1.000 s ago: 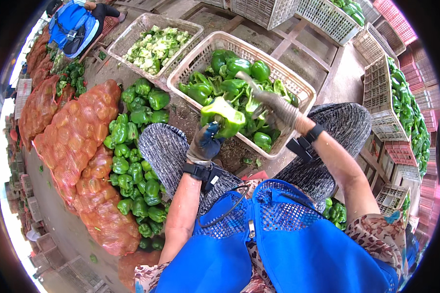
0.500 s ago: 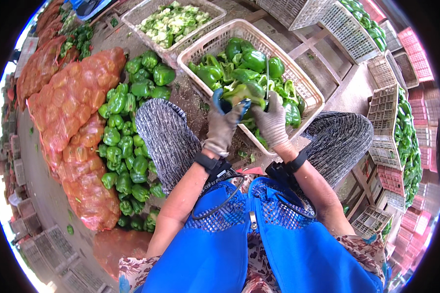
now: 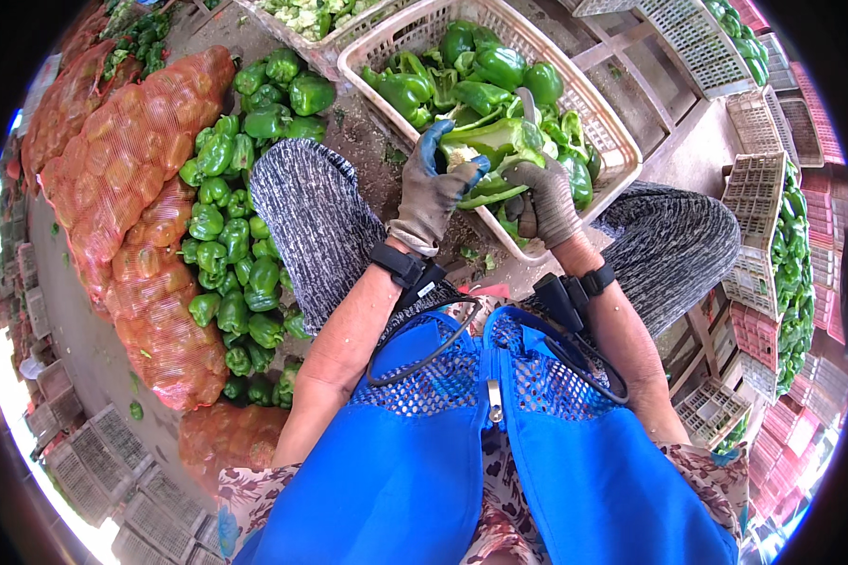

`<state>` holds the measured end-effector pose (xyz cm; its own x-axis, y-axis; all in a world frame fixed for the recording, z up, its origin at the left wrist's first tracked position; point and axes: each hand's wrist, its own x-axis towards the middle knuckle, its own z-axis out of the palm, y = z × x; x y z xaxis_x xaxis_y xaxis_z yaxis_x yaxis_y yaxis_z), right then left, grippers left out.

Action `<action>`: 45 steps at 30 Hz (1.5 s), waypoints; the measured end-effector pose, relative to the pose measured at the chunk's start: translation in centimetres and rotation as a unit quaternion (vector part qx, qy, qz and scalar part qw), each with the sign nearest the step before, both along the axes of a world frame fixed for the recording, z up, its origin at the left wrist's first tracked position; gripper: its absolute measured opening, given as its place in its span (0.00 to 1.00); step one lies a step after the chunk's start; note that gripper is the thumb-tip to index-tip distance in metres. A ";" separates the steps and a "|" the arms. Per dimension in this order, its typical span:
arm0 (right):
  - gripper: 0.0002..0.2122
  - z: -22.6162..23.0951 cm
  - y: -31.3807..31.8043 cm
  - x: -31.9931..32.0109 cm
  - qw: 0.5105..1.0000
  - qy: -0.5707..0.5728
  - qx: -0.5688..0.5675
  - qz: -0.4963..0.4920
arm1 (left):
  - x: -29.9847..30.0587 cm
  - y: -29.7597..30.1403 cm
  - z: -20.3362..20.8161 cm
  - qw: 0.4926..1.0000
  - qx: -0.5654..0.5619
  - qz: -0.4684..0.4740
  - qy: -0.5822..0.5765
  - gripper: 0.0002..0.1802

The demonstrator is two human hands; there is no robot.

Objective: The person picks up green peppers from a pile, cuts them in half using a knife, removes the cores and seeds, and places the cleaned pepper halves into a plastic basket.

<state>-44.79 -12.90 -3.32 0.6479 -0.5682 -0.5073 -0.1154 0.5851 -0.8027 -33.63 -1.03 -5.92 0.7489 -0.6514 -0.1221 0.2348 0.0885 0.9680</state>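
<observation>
My left hand (image 3: 429, 193), in a grey glove with blue fingertips, grips the left side of a split green bell pepper (image 3: 497, 139). Its pale inside faces up, with the core showing between the cut walls. My right hand (image 3: 548, 200), also gloved, is closed at the pepper's right side and holds a knife (image 3: 528, 105); the blade points away from me, while the handle is mostly hidden in the glove. Both hands are over the near edge of a pale plastic crate (image 3: 624, 158), which holds whole and cut green peppers (image 3: 499, 66).
Loose green peppers (image 3: 236, 245) are heaped left of my knee, beside orange mesh sacks (image 3: 141, 160). Behind the crate stands another crate of pale cut pieces (image 3: 320, 17). Crates filled with green peppers (image 3: 791, 273) are stacked at right, near a wooden pallet (image 3: 631, 71).
The pepper has been spread apart, and its cut inside now shows wide. My right hand has turned over its right side. The crate appears higher in the view.
</observation>
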 end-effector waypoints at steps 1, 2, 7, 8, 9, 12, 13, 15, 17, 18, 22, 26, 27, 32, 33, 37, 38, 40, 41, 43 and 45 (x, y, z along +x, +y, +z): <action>0.09 0.0 0.0 0.0 1.000 0.002 0.000 0.011 | 0.0 0.2 0.0 0.999 -0.014 -0.008 0.033 0.30; 0.09 0.0 0.0 -0.1 1.000 0.005 -0.001 0.021 | 0.1 0.4 -0.1 0.997 -0.029 -0.017 0.067 0.29; 0.09 -0.4 -0.8 -1.0 0.989 0.013 0.124 0.076 | 1.3 1.8 -0.9 0.972 -0.115 -0.075 0.191 0.35; 0.09 -0.7 -1.2 -1.2 0.985 0.005 0.149 0.089 | 1.4 1.6 0.0 0.954 -0.152 -0.082 0.243 0.35; 0.09 -1.0 -1.5 -1.4 0.980 -0.005 0.173 0.101 | 1.6 1.6 1.0 0.937 -0.186 -0.112 0.274 0.35; 0.06 -2.0 -1.6 -0.6 0.962 -0.124 0.240 0.042 | 2.6 1.5 0.0 0.872 -0.300 -0.120 0.367 0.33; 0.06 -1.8 -1.9 0.0 0.963 -0.122 0.238 0.015 | 2.5 1.4 0.0 0.867 -0.300 -0.085 0.388 0.32; 0.07 0.6 -3.3 2.2 0.966 -0.110 0.233 -0.015 | 3.0 1.6 -0.1 0.871 -0.296 -0.047 0.390 0.31; 0.12 2.6 -5.1 4.5 0.987 -0.081 0.130 0.057 | 4.3 2.6 -2.0 0.889 -0.287 -0.040 0.355 0.30; 0.16 3.3 -5.3 5.2 0.996 -0.024 0.049 0.067 | 4.7 2.8 -2.0 0.916 -0.254 -0.036 0.307 0.29; 0.19 2.8 -3.4 5.6 0.973 0.070 -0.171 0.138 | 4.9 3.1 -0.6 0.984 -0.084 -0.046 -0.149 0.26; 0.16 2.1 0.2 5.2 0.966 0.058 -0.123 0.220 | 3.8 2.4 1.0 0.975 -0.138 -0.108 0.135 0.28; 0.14 1.1 0.4 5.5 0.964 0.055 -0.152 0.213 | 3.4 2.1 0.5 0.971 -0.128 -0.106 0.169 0.32; 0.07 -3.4 -0.6 3.8 0.816 0.047 -0.541 0.199 | 2.0 0.5 -2.4 0.992 -0.052 -0.098 0.060 0.35; 0.06 -2.5 -0.1 4.0 0.864 0.082 -0.455 0.199 | 1.7 0.2 -2.7 0.993 -0.039 -0.095 0.058 0.35; 0.08 -5.3 -0.2 4.0 0.738 0.052 -0.661 0.123 | 0.4 -0.6 -3.0 0.995 0.052 -0.025 -0.081 0.33; 0.09 -5.4 0.0 4.1 0.755 0.056 -0.646 0.103 | -0.1 -0.7 -2.8 0.986 0.030 0.016 -0.165 0.31; 0.10 -5.6 0.4 4.3 0.787 0.072 -0.606 0.086 | -0.4 -0.8 -2.4 0.966 0.080 0.045 -0.243 0.31; 0.11 -5.2 0.5 4.6 0.803 0.083 -0.583 0.091 | -0.4 -0.8 -2.0 0.952 0.104 0.060 -0.281 0.31; 0.12 -4.7 0.5 4.8 0.818 0.104 -0.557 0.097 | -0.6 -0.8 -1.9 0.953 0.097 0.059 -0.281 0.31; 0.12 -4.4 0.4 5.0 0.818 0.119 -0.555 0.098 | -0.8 -1.3 -1.7 0.945 0.071 0.086 -0.307 0.32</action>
<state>-39.75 -12.49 -7.69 0.7396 -0.6614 0.1243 -0.3504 -0.5361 -0.7680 -34.43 -2.31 -7.64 0.7999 -0.5237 0.2933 -0.3819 -0.0672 0.9217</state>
